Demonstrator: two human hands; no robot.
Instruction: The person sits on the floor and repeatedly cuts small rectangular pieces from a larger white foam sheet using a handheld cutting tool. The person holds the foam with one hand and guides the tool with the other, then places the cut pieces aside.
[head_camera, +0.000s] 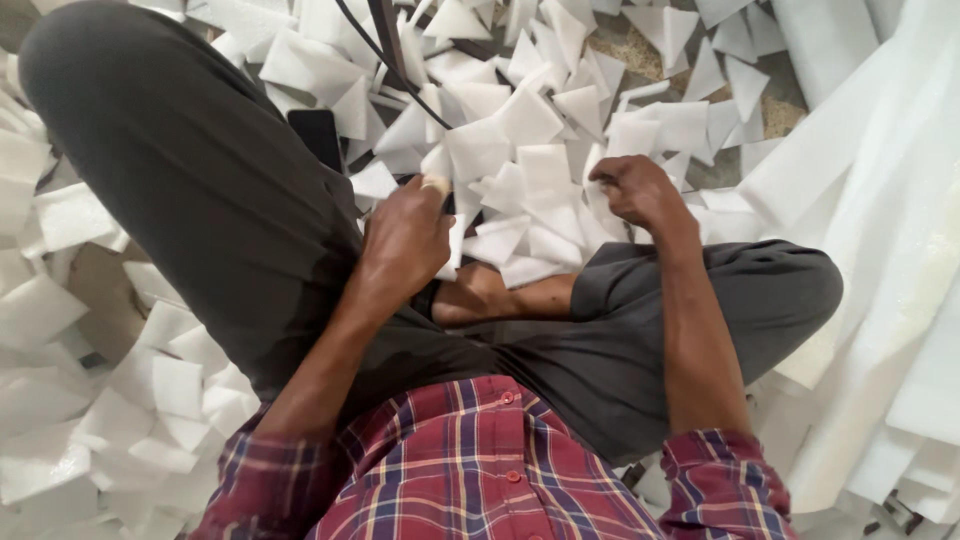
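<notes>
A person is seen from above, seated cross-legged on the floor in dark grey trousers (200, 180) and a red plaid shirt (470, 470). The left hand (405, 235) is held over the lap with the fingers curled in; a small pale tool or tape-wrapped fingertip (436, 184) is seen at its upper edge, and a white foam piece (456, 240) appears to be touched just beyond the knuckles, though whether it is actually gripped cannot be told. The right hand (635, 190) is set down into the pile of white foam pieces (520, 150) in front of the legs, its fingers bent and closed loosely among the squares; what is held, if anything, is hidden. More cut foam pieces (60, 300) are scattered on the left of the floor, and long white foam sheets (880, 200) are stacked along the right. A dark phone (315, 135) is lying beside the raised knee, and a black strap (385, 40) is seen near the top
</notes>
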